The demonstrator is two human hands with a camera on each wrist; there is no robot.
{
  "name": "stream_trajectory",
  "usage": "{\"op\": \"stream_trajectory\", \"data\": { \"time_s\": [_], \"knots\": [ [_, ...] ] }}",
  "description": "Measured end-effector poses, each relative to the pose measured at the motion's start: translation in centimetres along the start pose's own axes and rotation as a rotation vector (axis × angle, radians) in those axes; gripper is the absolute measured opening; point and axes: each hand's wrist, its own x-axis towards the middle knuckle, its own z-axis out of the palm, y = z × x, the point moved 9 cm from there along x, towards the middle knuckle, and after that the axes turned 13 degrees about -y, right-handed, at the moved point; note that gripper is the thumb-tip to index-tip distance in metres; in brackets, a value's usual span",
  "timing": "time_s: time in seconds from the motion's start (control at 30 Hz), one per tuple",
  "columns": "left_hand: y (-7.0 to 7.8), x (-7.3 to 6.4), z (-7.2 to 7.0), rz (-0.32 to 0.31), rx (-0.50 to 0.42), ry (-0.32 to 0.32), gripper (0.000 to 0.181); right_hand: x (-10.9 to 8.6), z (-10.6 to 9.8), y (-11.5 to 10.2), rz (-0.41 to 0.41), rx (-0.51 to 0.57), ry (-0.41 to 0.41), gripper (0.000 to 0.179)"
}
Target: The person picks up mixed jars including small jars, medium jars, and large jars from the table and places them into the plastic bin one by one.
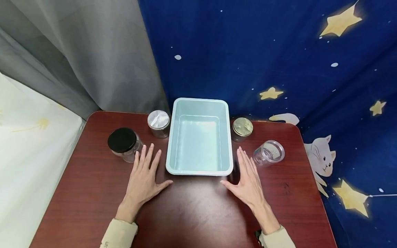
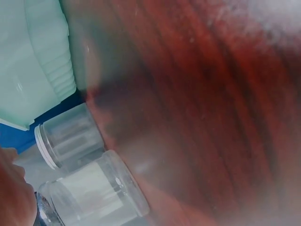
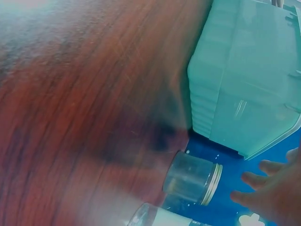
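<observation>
A pale blue plastic bin (image 1: 199,172) stands at the back middle of the table. My left hand (image 1: 144,184) is spread flat to its front left, fingertips near a clear jar with a black lid (image 1: 122,140). Behind that hand is a clear jar with a silver lid (image 1: 159,120), also seen in the left wrist view. My right hand (image 1: 248,184) lies to the bin's front right with straight fingers, beside a clear lidless jar (image 1: 269,152). A clear jar with a gold lid (image 1: 243,127) stands beyond its fingertips. Neither hand holds anything.
The reddish-brown wooden table (image 1: 192,220) has its back edge against a grey curtain (image 1: 108,69) and a blue curtain (image 1: 248,51) with stars and a cat. White cloth (image 1: 31,144) hangs along the left side.
</observation>
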Motion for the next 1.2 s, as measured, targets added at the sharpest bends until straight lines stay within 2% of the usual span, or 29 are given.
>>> {"op": "stream_trajectory", "data": {
  "time_s": [0.27,0.53,0.83,1.07,1.2],
  "knots": [
    [0.0,-0.1,-0.7,0.032,-0.048,0.088,0.103,0.9,0.1,-0.4,-0.019,0.086,0.016,0.107],
    [0.0,-0.1,-1.9,0.080,-0.109,0.192,0.092,1.6,0.1,-0.8,-0.024,0.127,0.014,0.105],
    [-0.4,0.3,-3.2,0.103,-0.092,0.226,0.087,2.1,-0.3,-0.8,-0.027,0.152,0.025,0.103],
    [-0.3,0.6,-5.1,0.139,-0.071,0.324,0.068,2.4,-0.4,-0.9,-0.030,0.159,0.019,0.103],
    [-0.6,1.0,-6.2,0.135,-0.051,0.371,0.066,2.7,-0.5,-1.0,-0.039,0.158,0.014,0.103]
  ]
}}
